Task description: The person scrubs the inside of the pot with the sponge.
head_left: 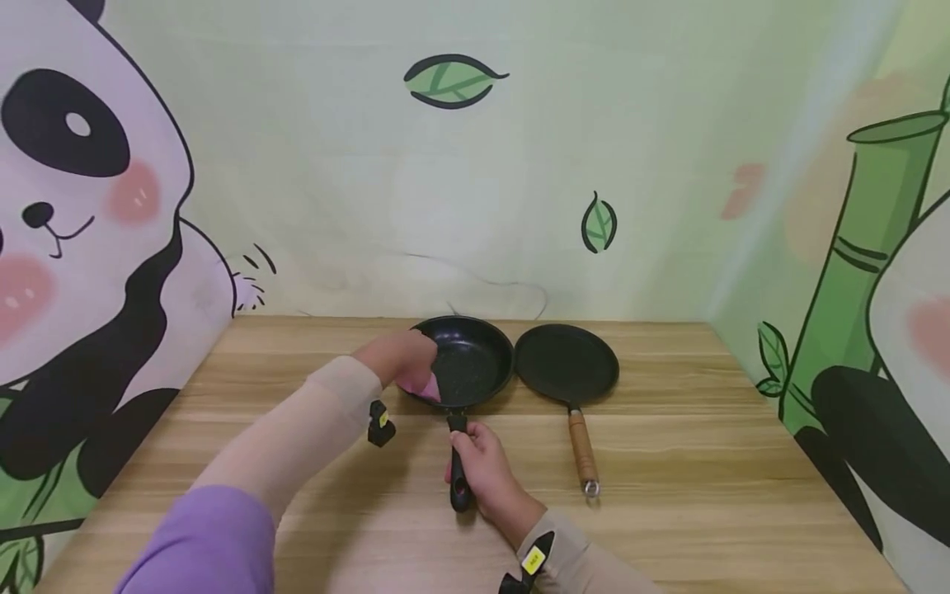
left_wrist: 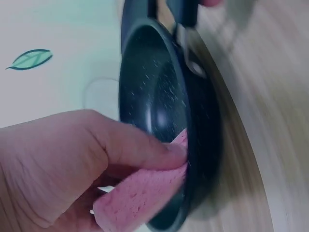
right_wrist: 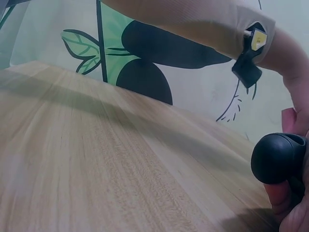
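A deep black frying pan [head_left: 475,363] sits on the wooden table, white specks showing inside it in the left wrist view. My left hand [head_left: 404,356] reaches over its left side and holds a pink sponge [left_wrist: 140,195] between thumb and fingers, against the inner wall near the rim. Part of the sponge is covered by the hand in the head view. My right hand [head_left: 493,474] grips the pan's black handle [head_left: 458,491], which points toward me. The rounded handle end [right_wrist: 275,159] shows at the right edge of the right wrist view.
Just right of the frying pan lies a flat black griddle pan [head_left: 567,363], its wooden handle [head_left: 582,445] pointing toward me. The light wood table [head_left: 705,462] meets a printed panda and bamboo backdrop [head_left: 334,181] at the back and sides.
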### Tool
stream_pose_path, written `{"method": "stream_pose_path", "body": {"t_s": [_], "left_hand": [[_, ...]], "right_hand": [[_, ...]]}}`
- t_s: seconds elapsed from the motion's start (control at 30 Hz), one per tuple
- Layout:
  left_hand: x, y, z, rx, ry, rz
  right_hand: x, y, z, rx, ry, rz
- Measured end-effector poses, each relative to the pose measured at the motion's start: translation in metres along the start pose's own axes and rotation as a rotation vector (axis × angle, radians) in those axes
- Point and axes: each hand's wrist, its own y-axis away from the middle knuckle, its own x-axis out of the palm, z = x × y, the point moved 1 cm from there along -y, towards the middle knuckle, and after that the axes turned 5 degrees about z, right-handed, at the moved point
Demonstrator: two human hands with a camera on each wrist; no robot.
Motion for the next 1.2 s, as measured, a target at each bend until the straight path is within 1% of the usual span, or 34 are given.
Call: {"method": "stream_pose_path", "body": {"t_s": [0.1,0.17,0.27,0.33,0.4,0.53,0.6,0.77,0.83,1.0,1.07,1.13,1.2], "left_hand": [[0.0,0.001,-0.005,0.006,0.114,0.046],[0.0,0.0,-0.007,0.027,0.169,0.058],[0.001,-0.003,-0.01,0.064,0.221,0.059],[0.001,-0.006,-0.013,0.087,0.233,0.054],[0.001,-0.009,-0.014,0.093,0.249,0.052],[0.001,-0.015,-0.017,0.119,0.259,0.053],[0.0,-0.016,-0.018,0.107,0.275,0.058],[0.002,-0.017,-0.022,0.095,0.319,0.12],[0.003,-0.016,-0.023,0.114,0.33,0.136],[0.005,-0.017,-0.024,0.146,0.359,0.132],[0.005,-0.017,-0.024,0.147,0.346,0.135],[0.005,-0.015,-0.024,0.135,0.3,0.139],[0.001,-0.013,-0.021,0.083,0.248,0.125]], "right_hand": [[0.001,0.001,0.001,-0.013,0.006,0.009],[0.001,0.001,0.0,-0.018,0.005,0.013],[0.001,0.002,0.001,-0.011,0.002,0.02],[0.0,0.002,0.002,0.001,0.005,0.032],[-0.001,0.003,0.003,0.015,0.006,0.051],[-0.003,0.003,0.003,0.036,0.005,0.074],[-0.003,0.003,0.004,0.04,0.0,0.074],[-0.005,0.0,0.003,0.034,-0.002,0.075],[-0.005,-0.001,0.003,0.027,-0.001,0.076],[-0.006,0.0,0.005,0.015,0.001,0.068],[-0.005,0.001,0.004,0.015,0.002,0.058],[-0.004,0.002,0.003,0.02,0.0,0.045],[-0.003,0.001,0.004,0.02,-0.006,0.031]]}}
